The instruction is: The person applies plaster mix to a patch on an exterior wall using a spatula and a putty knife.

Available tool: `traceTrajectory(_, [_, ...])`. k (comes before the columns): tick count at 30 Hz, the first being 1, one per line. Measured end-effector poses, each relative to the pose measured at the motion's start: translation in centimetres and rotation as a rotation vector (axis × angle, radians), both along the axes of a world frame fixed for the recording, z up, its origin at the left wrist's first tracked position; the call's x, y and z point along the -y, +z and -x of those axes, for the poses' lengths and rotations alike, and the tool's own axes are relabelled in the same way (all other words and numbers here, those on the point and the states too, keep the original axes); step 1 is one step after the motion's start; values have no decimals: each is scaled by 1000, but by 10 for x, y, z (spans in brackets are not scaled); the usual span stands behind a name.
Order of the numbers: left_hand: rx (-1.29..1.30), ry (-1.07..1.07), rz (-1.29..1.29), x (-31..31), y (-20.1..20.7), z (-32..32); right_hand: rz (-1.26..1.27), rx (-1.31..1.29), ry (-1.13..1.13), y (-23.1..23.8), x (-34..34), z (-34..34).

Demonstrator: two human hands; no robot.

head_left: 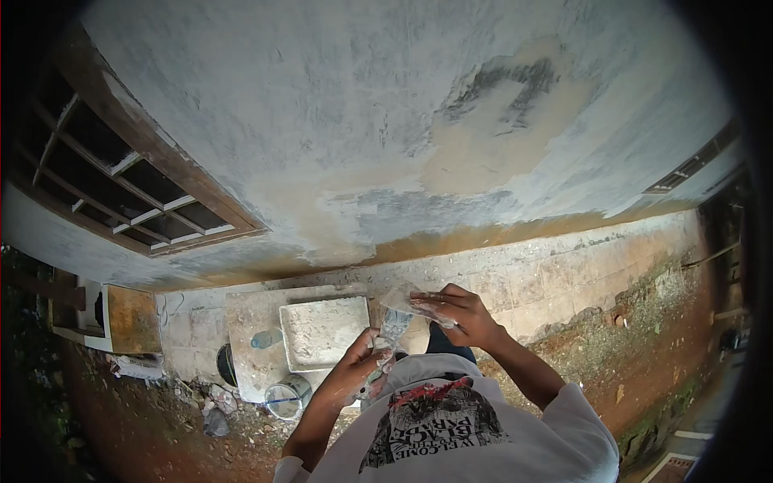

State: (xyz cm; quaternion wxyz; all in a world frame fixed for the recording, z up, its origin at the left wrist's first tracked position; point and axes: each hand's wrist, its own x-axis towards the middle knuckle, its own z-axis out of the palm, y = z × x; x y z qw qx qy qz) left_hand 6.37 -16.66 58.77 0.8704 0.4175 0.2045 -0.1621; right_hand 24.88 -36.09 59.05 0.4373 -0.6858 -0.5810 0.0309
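Observation:
My left hand (361, 366), smeared with white putty, is closed around the lower end of a putty-coated scraper (394, 323) in front of my chest. My right hand (457, 312) is closed on a flat, pale, putty-smeared piece (412, 299), with its fingers over the right edge. The flat piece meets or overlaps the top of the scraper; I cannot tell whether they touch. Just left of my hands, a rectangular whitish tray (326, 301) holds pale putty. The wall (322, 105) ahead carries beige and dark grey patches.
The tray rests on a pale board (254, 310), along with a clear plastic bottle (266, 338). A bucket (287, 398) stands by the board's near edge. A wooden-framed window (129, 177) is at left. Rubble (221, 400) lies on the ground, and a ledge (547, 282) runs along the wall's foot.

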Motion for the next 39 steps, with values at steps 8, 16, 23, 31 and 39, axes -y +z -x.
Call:
traceTrajectory(8, [163, 16, -170, 7, -23, -11, 186, -331, -235, -67, 31, 3])
traceTrajectory(16, [610, -222, -1858, -13, -62, -36, -257, -2067, -280, -84, 30, -6])
traceTrajectory(23, [598, -55, -1735, -29, -58, -55, -431, -1966, -297, -60, 59, -37])
traceTrajectory(31, [12, -140, -87, 36, -2, -85, -212, -572, -377, 7, 82, -57])
traceTrajectory(39, [27, -231, -10, 60, 25, -113, -227, -38, -317, -16, 107, -67])
